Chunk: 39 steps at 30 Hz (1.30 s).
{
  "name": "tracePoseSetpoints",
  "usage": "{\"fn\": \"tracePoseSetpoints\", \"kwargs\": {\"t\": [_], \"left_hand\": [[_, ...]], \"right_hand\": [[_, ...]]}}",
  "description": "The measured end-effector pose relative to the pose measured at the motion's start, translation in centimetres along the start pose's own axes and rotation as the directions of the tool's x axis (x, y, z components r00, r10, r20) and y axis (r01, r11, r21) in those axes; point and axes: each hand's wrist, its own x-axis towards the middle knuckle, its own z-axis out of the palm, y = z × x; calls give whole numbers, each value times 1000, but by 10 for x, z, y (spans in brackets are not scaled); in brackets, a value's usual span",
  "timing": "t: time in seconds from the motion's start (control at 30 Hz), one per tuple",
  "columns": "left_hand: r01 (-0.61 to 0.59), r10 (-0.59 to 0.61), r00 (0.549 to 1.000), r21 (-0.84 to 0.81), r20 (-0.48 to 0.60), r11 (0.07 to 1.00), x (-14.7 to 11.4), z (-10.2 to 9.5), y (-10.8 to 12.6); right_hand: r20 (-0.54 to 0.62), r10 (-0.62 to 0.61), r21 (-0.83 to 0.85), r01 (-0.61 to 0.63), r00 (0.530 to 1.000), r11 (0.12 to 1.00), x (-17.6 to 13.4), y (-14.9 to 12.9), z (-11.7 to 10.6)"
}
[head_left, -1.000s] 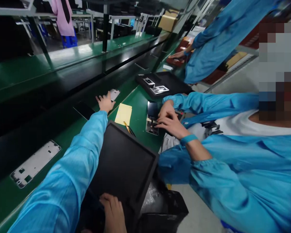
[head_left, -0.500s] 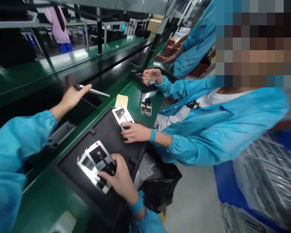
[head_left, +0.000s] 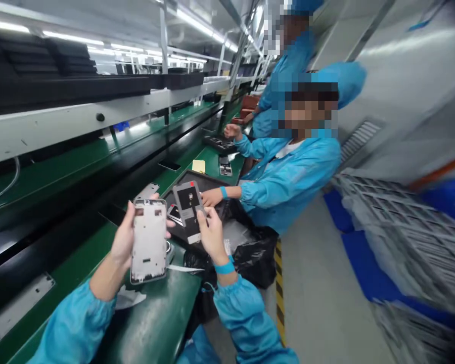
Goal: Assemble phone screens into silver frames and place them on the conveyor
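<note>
My left hand (head_left: 123, 235) is closed around a light grey phone housing (head_left: 149, 245), its inner side turned toward me, with small cut-outs and a dark rim. In my right hand (head_left: 211, 231) is a phone screen panel (head_left: 188, 212), dark with a pale frame and a red mark at its top. Thumb and fingers pinch its lower right edge. The two parts are side by side, apart from each other. Behind the panel, another white-framed phone part (head_left: 175, 215) lies in the black tray (head_left: 170, 228), partly hidden.
A co-worker in a blue smock (head_left: 288, 172) sits beyond the tray, one hand (head_left: 211, 196) at it. On the green bench (head_left: 155, 316) lies torn white paper (head_left: 129, 298). A black bag (head_left: 260, 263) hangs at the bench edge. More housings (head_left: 20, 311) lie on the conveyor line at left.
My right hand has lifted a phone panel out of the tray. My left hand has come back from the line with the housing, now facing me. The view has tilted up.
</note>
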Motion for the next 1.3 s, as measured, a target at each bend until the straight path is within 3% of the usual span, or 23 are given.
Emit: {"fn": "tracePoseSetpoints", "kwargs": {"t": [0.07, 0.17, 0.23, 0.3, 0.4, 0.53, 0.6, 0.77, 0.87, 0.93, 1.0, 1.03, 1.1, 1.17, 1.3], "left_hand": [[88, -92, 982, 34, 164, 996, -22, -1, -14], [48, -80, 979, 168, 190, 985, -46, -6, -33], [-63, 17, 992, 375, 125, 925, -58, -11, -44], [-249, 216, 968, 598, 129, 761, -63, -19, -55], [-532, 490, 818, 720, 301, 446, -59, -30, -72], [-739, 602, 604, 649, 522, 180, -48, -35, -87], [-765, 605, 557, 635, 569, 106, -50, -34, -86], [-800, 554, 515, 599, 654, 36, -74, -25, -67], [-791, 593, 539, 602, 598, 112, -89, -26, -51], [-722, 665, 618, 637, 420, 269, -97, -35, -37], [-645, 736, 662, 609, 142, 462, -105, -51, -20], [-630, 760, 649, 565, 6, 533, -108, -61, -10], [-646, 775, 606, 456, -182, 612, -115, -82, 9], [-657, 734, 628, 331, -257, 678, -118, -98, 24], [-527, 529, 826, 67, -193, 847, -122, -110, 34]], "right_hand": [[30, -10, 57, 8, 999, 998, -33, -25, 10], [49, -61, 176, 52, 997, 983, -67, -61, 16], [55, -158, 177, 146, 986, 973, -78, -84, 14], [99, -253, 151, 236, 962, 960, -83, -102, 12], [108, -277, 213, 250, 955, 945, -85, -117, 18], [19, -228, 259, 216, 973, 942, -84, -123, 26], [32, -213, 269, 196, 977, 943, -81, -130, 26], [124, -326, 288, 280, 937, 916, -79, -166, 27], [183, -396, 291, 335, 900, 896, -80, -179, 28], [183, -411, 261, 359, 893, 896, -81, -167, 32], [195, -397, 199, 360, 897, 911, -85, -132, 45], [256, -350, 131, 327, 901, 936, -89, -109, 56], [486, -95, -150, 190, 869, 970, -99, -58, 84], [587, 38, -262, 146, 808, 954, -110, -13, 113], [633, 130, -384, 163, 763, 909, -125, 28, 147]]}}
